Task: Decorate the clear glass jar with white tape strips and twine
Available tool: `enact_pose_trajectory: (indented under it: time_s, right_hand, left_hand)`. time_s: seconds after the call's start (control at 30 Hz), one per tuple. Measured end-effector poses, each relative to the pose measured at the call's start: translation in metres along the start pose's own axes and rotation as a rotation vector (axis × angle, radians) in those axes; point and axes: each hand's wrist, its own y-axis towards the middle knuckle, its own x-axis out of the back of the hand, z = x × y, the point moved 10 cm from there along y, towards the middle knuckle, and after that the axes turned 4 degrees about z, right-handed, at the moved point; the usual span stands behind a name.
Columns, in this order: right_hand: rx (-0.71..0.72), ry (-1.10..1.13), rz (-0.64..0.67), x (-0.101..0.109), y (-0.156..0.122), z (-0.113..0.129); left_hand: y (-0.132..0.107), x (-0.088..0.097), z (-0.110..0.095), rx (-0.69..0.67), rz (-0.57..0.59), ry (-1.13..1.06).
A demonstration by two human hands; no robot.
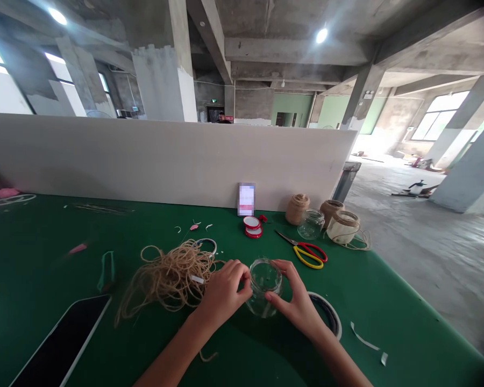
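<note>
Left hand [223, 293]: forearm comes in from the lower middle, wrist straight, back of the hand up; fingers curled, thumb and fingertips pressed on the left side of the glass jar [263, 287] near its rim.
Right hand [296, 303]: forearm enters from the lower right; fingers half closed, arched round the right side of the jar, thumb low on its front wall.
Glass jar: upright on the green tabletop [387, 301], open mouth up, clasped between both hands.
Twine [171, 277]: loose tangled heap just left of the left hand, touching it.
Tape roll [331, 317]: flat, partly under the right wrist.
Scissors [306, 252]: beyond the jar, red and yellow handles, blades closed.
Tablet [62, 344]: dark screen, lower left.
</note>
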Motion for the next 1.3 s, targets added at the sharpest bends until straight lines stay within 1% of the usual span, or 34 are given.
enact_pose_trajectory:
  time_s: [0.13, 0.23, 0.5, 0.57, 0.67, 0.8, 0.9, 1.0, 1.1, 1.2, 1.3]
  right_hand:
    - [-0.006, -0.001, 0.001, 0.001, 0.0, 0.001]
    - [-0.015, 0.018, 0.003, 0.002, 0.001, -0.001]
    - [-0.015, 0.015, -0.017, 0.005, 0.003, 0.0]
    - [-0.019, 0.016, -0.024, 0.006, 0.003, -0.001]
    - [-0.026, 0.013, -0.021, 0.005, 0.002, -0.002]
    - [-0.019, 0.013, -0.02, 0.005, 0.001, -0.003]
    - [-0.014, 0.02, -0.018, 0.005, 0.001, -0.002]
    - [-0.016, 0.03, -0.016, 0.005, 0.001, -0.001]
    - [-0.02, 0.046, -0.021, 0.005, 0.001, 0.0]
    - [-0.026, 0.055, -0.034, 0.005, 0.0, 0.0]
    - [-0.038, 0.044, -0.047, 0.005, -0.001, -0.003]
  left_hand:
    - [0.003, -0.004, 0.001, 0.038, 0.013, 0.04]
    - [0.004, -0.007, 0.002, 0.056, 0.026, 0.016]
    - [0.003, -0.013, 0.006, 0.09, -0.026, -0.106]
    - [0.002, -0.014, 0.009, 0.101, -0.013, -0.161]
    - [-0.001, -0.014, 0.011, 0.112, 0.042, -0.277]
    - [-0.003, -0.01, 0.009, 0.073, 0.093, -0.391]
    - [-0.003, -0.007, 0.004, 0.016, 0.103, -0.35]
    - [-0.002, -0.003, 0.0, -0.019, 0.067, -0.249]
    - [-0.001, -0.003, -0.001, 0.0, -0.014, -0.142]
    - [-0.002, -0.006, 0.004, 0.083, -0.101, -0.114]
    - [-0.005, -0.008, 0.014, 0.188, -0.159, -0.18]
